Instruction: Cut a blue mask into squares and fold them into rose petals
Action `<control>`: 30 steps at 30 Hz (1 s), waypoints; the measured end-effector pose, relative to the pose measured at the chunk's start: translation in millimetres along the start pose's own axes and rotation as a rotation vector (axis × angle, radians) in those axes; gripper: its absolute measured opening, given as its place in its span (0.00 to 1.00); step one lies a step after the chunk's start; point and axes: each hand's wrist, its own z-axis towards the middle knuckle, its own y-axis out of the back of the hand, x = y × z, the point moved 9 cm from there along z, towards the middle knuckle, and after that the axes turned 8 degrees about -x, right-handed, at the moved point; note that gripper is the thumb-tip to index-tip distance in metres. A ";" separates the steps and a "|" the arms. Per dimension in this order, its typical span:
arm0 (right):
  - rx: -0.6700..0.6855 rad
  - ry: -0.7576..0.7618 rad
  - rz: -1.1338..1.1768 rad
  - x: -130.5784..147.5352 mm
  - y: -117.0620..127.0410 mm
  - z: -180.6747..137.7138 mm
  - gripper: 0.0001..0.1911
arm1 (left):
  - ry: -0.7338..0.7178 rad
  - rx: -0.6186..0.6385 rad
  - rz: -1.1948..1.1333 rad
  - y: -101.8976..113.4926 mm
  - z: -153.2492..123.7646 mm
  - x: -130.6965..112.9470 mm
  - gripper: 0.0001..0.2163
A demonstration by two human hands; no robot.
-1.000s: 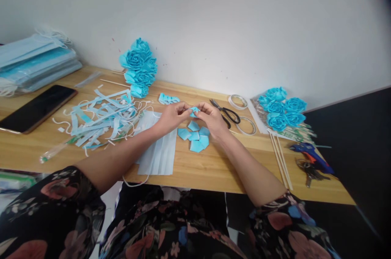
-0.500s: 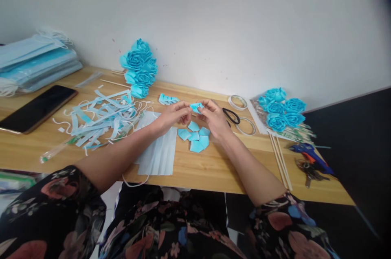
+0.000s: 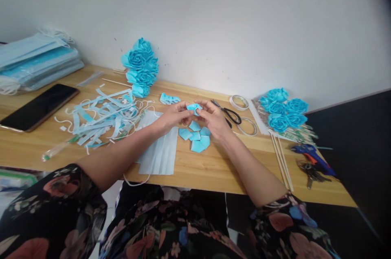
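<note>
Between my two hands is a small blue fabric piece [image 3: 193, 107], cut like a petal. My left hand [image 3: 174, 115] pinches its left side, and my right hand [image 3: 213, 117] grips the right side with thumb and fingers. Just below them on the table lie several loose blue petal pieces [image 3: 200, 143], partly overlapping. Behind my left hand rests a row of folded blue pieces [image 3: 170, 98]. A pleated face mask [image 3: 159, 153] lies under my left forearm. Black-handled scissors [image 3: 233, 116] are to the right of my right hand, partly hidden by it.
Mask scraps and ear loops [image 3: 104, 116] are heaped at left, near a phone [image 3: 39, 106] and stacked masks [image 3: 36, 61]. Blue fabric roses [image 3: 141, 65] stand by the wall; more roses [image 3: 282, 108] lie right. Tape rolls [image 3: 239, 102], wooden sticks [image 3: 281, 161], a glue gun [image 3: 313, 157] and keys [image 3: 313, 173] are rightward.
The blue petal piece has turned slightly between my fingers and both hands have drawn a little closer together. More of the scissors shows now. The whole view has shifted slightly.
</note>
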 end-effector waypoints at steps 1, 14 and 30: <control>0.002 -0.001 0.011 0.4 -0.6 -0.3 0.19 | -0.002 0.007 -0.001 -0.7 0.1 0.2 0.14; 0.053 0.014 -0.015 -3.6 -3.8 0.9 0.19 | 0.031 -0.048 -0.115 4.1 2.6 7.0 0.14; 0.036 0.010 -0.028 -3.0 -3.5 -0.5 0.19 | 0.041 -0.022 -0.107 1.7 0.3 4.0 0.14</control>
